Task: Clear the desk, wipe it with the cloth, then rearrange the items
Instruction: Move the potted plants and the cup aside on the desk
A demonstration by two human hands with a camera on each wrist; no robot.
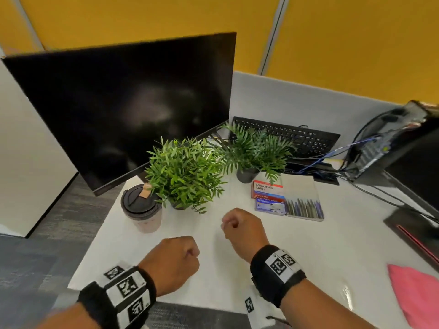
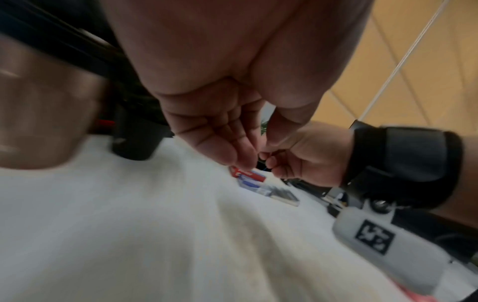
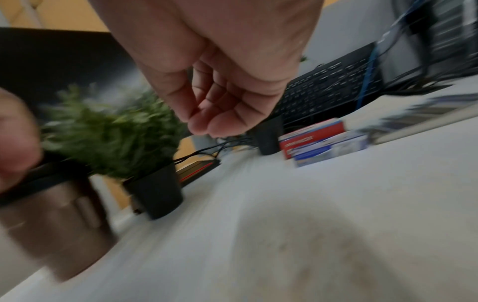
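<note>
White desk; pink cloth; black monitor; yellow wall; green near plant, far plant.

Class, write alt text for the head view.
A left hand and right hand, both curled and empty, hover over a white desk with a lidded cup, two potted plants, clip boxes, a pink cloth and a monitor.

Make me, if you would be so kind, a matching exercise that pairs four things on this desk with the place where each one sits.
Things:
1. coffee cup
2. cloth
3. keyboard
4. clip boxes

Places:
a. near the right edge of the desk
b. just in front of the right-hand plant
c. at the left edge, beside the left-hand plant
d. at the back, by the grey partition

Pairs: 1-c, 2-a, 3-d, 4-b
</note>
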